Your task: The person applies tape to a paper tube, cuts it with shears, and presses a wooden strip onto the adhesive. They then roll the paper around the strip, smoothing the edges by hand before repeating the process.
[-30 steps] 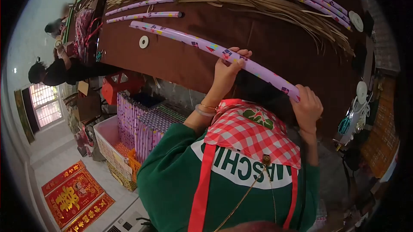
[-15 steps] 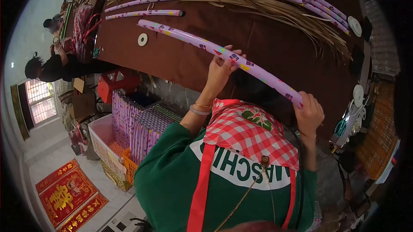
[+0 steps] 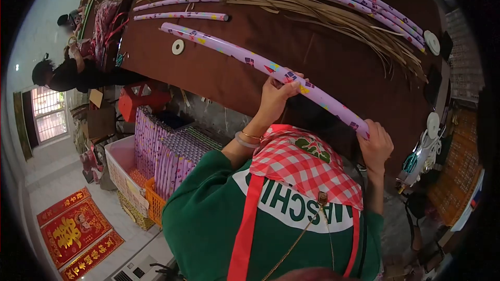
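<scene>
A long lilac tube (image 3: 221,47) printed with small coloured shapes lies slantwise in front of me, above the brown table. My left hand (image 3: 283,92) is closed around its middle, thumb on the near side and fingertips showing past the far side. At the tube's right end, my right hand (image 3: 376,144) grips it, with the fingers curled over the end. A white ring-shaped roll (image 3: 178,47) lies on the table below the tube's far left end.
Dry brown strips (image 3: 333,12) and more lilac tubes (image 3: 359,7) lie across the brown table (image 3: 250,90). Scissors (image 3: 410,162) sit at the right edge. Below left, a bin (image 3: 122,163) stands by upright lilac tubes (image 3: 166,163). Another person (image 3: 73,75) is at the far left.
The lilac tube's left end has shifted slightly left over the table. My left hand has moved a little right and nearer to me, its thumb now over the tube.
</scene>
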